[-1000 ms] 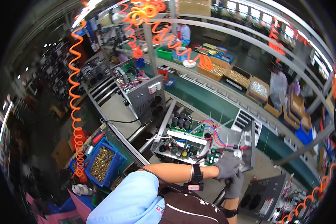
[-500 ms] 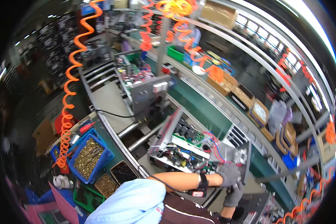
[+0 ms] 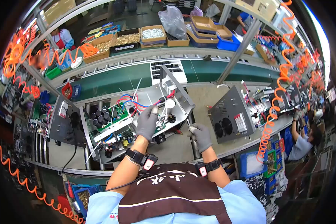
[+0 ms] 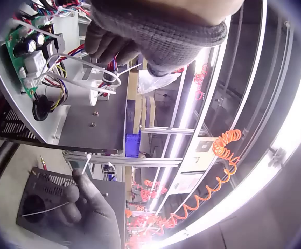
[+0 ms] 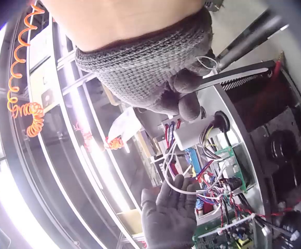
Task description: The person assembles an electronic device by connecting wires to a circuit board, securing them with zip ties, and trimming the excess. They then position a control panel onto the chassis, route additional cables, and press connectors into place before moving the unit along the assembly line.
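Observation:
An opened metal chassis (image 3: 147,98) with circuit boards, black capacitors (image 3: 100,118) and red and blue wires (image 3: 127,100) lies in front of me. My gloved left hand (image 3: 147,123) is over its wiring; in the right wrist view its fingers are extended beside a white cable (image 5: 177,187). My gloved right hand (image 3: 201,137) stands off the chassis's right corner. Between thumb and forefinger it pinches a thin white cable tie (image 4: 86,164), whose tail sticks out past the hand. A white round piece (image 3: 170,103) sits among the wires near the chassis panel (image 3: 183,98).
Other dark units with vent panels stand left (image 3: 65,119) and right (image 3: 227,117) on the line. Behind runs a green conveyor (image 3: 115,83) with a white tray of black parts (image 3: 168,76). Parts boxes (image 3: 153,33) line the shelf. Orange coiled hoses (image 3: 278,100) hang at both sides.
The head view has swung toward the right. My hands, close together at the chassis's end before, are now apart: the left over the wires, the right off the corner with the cable tie.

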Demonstrator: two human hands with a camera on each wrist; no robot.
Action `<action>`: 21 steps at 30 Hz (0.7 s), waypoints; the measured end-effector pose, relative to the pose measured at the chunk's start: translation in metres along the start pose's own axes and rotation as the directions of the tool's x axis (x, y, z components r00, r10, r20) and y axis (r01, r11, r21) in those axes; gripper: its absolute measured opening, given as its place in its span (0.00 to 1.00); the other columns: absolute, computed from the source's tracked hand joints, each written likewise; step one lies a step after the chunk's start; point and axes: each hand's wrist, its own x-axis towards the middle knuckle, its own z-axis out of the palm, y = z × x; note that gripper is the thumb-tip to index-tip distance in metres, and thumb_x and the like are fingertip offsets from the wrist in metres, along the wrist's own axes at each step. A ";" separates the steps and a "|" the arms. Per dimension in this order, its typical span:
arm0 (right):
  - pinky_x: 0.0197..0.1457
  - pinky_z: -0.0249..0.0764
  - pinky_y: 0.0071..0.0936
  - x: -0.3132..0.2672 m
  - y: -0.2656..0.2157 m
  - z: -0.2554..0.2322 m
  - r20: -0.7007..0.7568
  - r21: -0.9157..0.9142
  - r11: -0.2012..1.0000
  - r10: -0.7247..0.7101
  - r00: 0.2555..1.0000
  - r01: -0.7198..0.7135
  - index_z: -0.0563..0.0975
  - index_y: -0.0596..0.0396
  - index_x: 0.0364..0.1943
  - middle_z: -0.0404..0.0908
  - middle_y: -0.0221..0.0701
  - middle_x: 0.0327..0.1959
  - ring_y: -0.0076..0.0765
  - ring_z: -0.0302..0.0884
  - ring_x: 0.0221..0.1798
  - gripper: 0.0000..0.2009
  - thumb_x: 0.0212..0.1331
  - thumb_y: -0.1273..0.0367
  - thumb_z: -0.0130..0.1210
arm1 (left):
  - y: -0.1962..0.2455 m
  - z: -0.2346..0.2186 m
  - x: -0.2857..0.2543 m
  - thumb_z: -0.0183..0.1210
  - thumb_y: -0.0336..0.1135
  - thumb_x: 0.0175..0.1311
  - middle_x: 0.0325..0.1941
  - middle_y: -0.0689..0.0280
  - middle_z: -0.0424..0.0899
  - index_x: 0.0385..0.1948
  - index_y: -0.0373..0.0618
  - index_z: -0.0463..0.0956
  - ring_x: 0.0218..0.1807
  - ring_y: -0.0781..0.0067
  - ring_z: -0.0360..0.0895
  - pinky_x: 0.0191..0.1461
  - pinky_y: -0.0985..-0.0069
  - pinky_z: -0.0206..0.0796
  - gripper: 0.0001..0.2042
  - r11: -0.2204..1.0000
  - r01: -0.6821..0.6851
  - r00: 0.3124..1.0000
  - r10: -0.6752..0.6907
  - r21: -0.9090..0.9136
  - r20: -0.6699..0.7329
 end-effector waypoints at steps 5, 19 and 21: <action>0.20 0.65 0.19 0.014 0.034 0.001 0.202 -0.181 0.980 -0.051 0.978 0.089 0.77 0.62 0.28 0.76 0.32 0.16 0.23 0.70 0.15 0.08 0.47 0.71 0.53 | 0.005 0.011 0.001 0.49 0.48 0.57 0.40 0.56 0.78 0.49 0.48 0.70 0.43 0.59 0.76 0.46 0.70 0.65 0.21 0.906 -0.196 0.963 0.104 0.376 0.250; 0.26 0.67 0.23 0.043 0.079 0.017 0.276 -0.173 0.985 0.048 0.960 0.000 0.76 0.60 0.32 0.75 0.30 0.29 0.22 0.70 0.27 0.09 0.50 0.68 0.54 | -0.024 0.032 -0.045 0.50 0.35 0.49 0.26 0.54 0.78 0.27 0.42 0.75 0.32 0.54 0.75 0.37 0.62 0.65 0.08 0.862 0.012 0.995 -0.059 0.507 0.076; 0.24 0.66 0.17 0.028 0.039 0.029 0.254 -0.072 0.985 0.167 0.953 -0.154 0.76 0.58 0.30 0.73 0.28 0.25 0.20 0.69 0.25 0.07 0.53 0.68 0.53 | -0.029 0.039 -0.050 0.51 0.35 0.47 0.23 0.53 0.76 0.31 0.42 0.73 0.27 0.51 0.74 0.31 0.60 0.63 0.11 0.705 -0.312 0.948 0.187 0.638 0.256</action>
